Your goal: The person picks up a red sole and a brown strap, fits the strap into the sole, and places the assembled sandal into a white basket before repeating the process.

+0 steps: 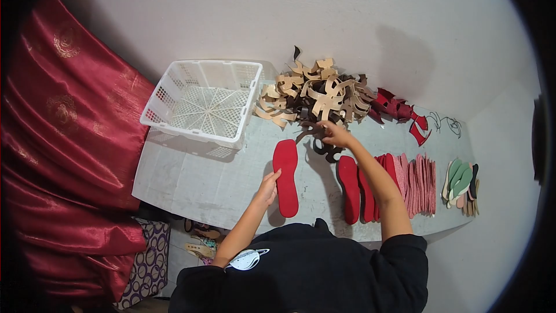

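Note:
A red shoe insole lies flat on the grey worktable, pointing away from me. My left hand rests on its left edge and holds it down. My right hand reaches forward to the near edge of a heap of tan and dark brown leather strap pieces and pinches one dark piece there. Both sleeves are black.
An empty white plastic basket stands at the table's left. A row of red and pink insoles leans at the right, with green and beige insoles beyond. Red strap pieces lie behind. Red fabric hangs at left.

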Available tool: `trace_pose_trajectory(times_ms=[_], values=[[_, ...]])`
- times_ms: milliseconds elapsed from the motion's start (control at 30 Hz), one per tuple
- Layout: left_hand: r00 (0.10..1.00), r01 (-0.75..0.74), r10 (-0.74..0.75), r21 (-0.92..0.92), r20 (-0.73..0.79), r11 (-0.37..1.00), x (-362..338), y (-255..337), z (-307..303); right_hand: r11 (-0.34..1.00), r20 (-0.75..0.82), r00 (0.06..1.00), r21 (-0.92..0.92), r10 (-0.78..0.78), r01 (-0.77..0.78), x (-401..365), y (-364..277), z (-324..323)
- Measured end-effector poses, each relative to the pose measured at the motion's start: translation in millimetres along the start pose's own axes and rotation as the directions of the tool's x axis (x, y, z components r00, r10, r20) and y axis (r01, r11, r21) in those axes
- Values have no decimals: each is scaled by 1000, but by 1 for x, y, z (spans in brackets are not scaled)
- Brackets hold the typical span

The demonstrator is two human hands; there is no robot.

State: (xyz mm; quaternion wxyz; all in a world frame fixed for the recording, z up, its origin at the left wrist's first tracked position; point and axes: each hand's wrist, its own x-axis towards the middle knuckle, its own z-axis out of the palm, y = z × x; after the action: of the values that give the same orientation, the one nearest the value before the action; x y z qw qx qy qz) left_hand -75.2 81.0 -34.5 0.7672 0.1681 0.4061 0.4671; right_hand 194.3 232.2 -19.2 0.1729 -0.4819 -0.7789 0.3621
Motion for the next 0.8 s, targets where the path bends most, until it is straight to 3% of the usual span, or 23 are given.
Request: trace_pose_trajectory(times_ms=[67, 100, 167, 300, 367, 433, 500, 533, 600, 700, 800], values=[[1000, 24, -24, -6, 16, 1000, 0, -2, 1, 947, -102, 995, 321, 13, 21, -17, -26, -22], [998, 52, -51, -12, 36, 999, 1, -2, 4, 931, -127, 992, 363, 22, 25, -21, -25, -29], [996, 67, -66, -16, 65, 998, 0, -4, 8, 819, -90, 973, 559, 214, -128, -38, -24, -38], [987, 95, -93, -5, 128, 995, 1, -8, 13, 678, -222, 932, 734, 287, -34, -65, -37, -26], [979, 125, -126, 14, 157, 992, 4, -13, 12, 560, -250, 879, 828, 407, -23, -71, -54, -14], [970, 154, -158, 36, 184, 987, 5, -15, 14, 558, -281, 887, 829, 366, 32, -68, -66, -2], [908, 285, -279, 27, 312, 958, 5, -17, 16, 725, -382, 900, 679, 212, 118, -64, -86, 9], [907, 292, -286, 29, 309, 956, 4, -18, 17, 769, -352, 908, 637, 226, 55, -60, -94, 13], [864, 369, -358, 39, 353, 928, 3, -19, 20, 737, -350, 928, 660, 130, 146, -60, -114, 22], [853, 351, -321, 2, 413, 936, -1, -15, 26, 682, -408, 912, 660, -28, 316, -64, -129, 35], [890, 296, -272, -10, 367, 955, -4, -8, 26, 641, -437, 899, 685, -19, 346, -83, -126, 54]])
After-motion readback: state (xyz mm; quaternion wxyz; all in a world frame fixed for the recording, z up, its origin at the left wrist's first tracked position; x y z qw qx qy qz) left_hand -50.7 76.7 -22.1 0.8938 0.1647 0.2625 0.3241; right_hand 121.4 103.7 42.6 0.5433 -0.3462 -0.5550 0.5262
